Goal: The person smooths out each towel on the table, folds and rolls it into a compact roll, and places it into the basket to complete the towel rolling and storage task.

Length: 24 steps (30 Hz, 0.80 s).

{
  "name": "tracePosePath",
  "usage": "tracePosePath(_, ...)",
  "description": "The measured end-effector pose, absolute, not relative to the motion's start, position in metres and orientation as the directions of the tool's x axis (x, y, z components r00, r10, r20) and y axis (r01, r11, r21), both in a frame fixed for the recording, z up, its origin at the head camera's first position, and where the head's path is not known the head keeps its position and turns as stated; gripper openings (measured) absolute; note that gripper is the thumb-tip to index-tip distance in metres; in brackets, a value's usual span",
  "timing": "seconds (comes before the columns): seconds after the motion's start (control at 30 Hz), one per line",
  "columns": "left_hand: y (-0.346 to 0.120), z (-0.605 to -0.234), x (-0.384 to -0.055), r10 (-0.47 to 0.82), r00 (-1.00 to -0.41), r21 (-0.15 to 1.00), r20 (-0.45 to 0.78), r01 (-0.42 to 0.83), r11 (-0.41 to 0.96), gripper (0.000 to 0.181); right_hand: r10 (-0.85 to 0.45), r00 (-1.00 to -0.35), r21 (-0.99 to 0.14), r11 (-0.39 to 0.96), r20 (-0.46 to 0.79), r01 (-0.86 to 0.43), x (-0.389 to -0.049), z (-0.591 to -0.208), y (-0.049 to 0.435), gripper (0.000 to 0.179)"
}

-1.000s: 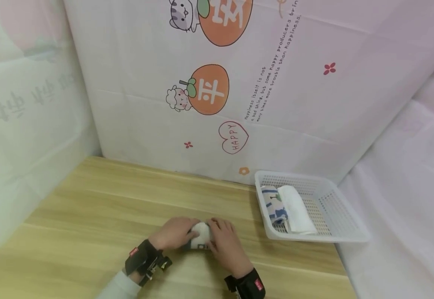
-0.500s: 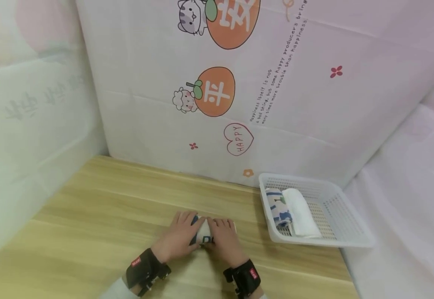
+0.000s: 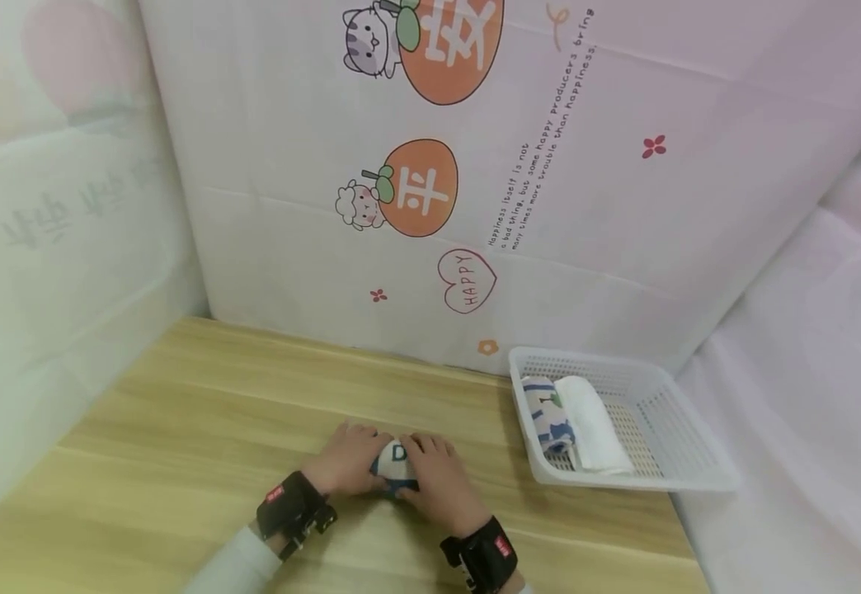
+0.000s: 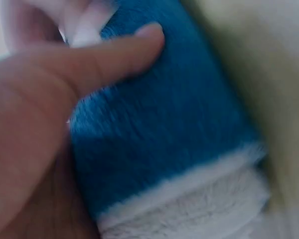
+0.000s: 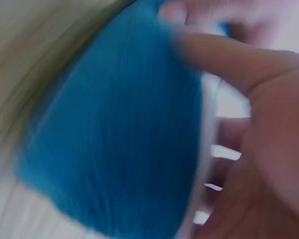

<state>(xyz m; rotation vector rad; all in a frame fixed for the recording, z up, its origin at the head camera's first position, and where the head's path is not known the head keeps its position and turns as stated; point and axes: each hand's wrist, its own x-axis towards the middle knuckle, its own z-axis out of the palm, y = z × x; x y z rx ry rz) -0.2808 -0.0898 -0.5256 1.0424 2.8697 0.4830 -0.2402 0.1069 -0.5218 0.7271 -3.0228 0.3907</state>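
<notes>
A rolled towel (image 3: 397,464), white with dark letters and blue bands, lies on the table between my two hands. My left hand (image 3: 345,462) grips its left end, the thumb across the blue pile and the other fingers on the far side. The right end is held by my right hand (image 3: 441,483) in the same way. In the left wrist view the blue towel (image 4: 154,129) shows a white layered edge. Blurred in the right wrist view, the blue cloth (image 5: 114,134) sits beneath my thumb. My palms hide both ends from the head view.
A white plastic basket (image 3: 623,482) stands at the back right of the wooden table (image 3: 252,396). Inside it, a patterned rolled towel (image 3: 549,417) lies beside a plain white one (image 3: 595,425). Printed cloth walls (image 3: 289,264) enclose the back and sides.
The towel has turned between my hands: its lettering, low on the near side half a second ago, now sits on top, with blue at the near edge. The basket's contents stay the same.
</notes>
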Motion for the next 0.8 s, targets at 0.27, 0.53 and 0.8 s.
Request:
tracePosePath(0.27, -0.087, -0.536, -0.286, 0.655, -0.752, 0.298, 0.070, 0.643, 0.706, 0.076, -0.435, -0.897, -0.071, 0.895, 0.084, -0.440, -0.236, -0.530, 0.100, 0.087)
tracePosePath(0.53, -0.083, -0.545, -0.290, 0.672, -0.719, 0.301, 0.180, 0.690, 0.658, 0.060, -0.430, -0.897, -0.053, 0.898, 0.098, -0.436, -0.247, -0.539, 0.105, 0.075)
tracePosePath(0.8, -0.082, -0.523, -0.316, 0.700, -0.707, 0.385, 0.094, 0.675, 0.630, 0.045, -0.427, -0.882, -0.142, 0.878, 0.199, -0.457, -0.269, -0.532, 0.110, 0.064)
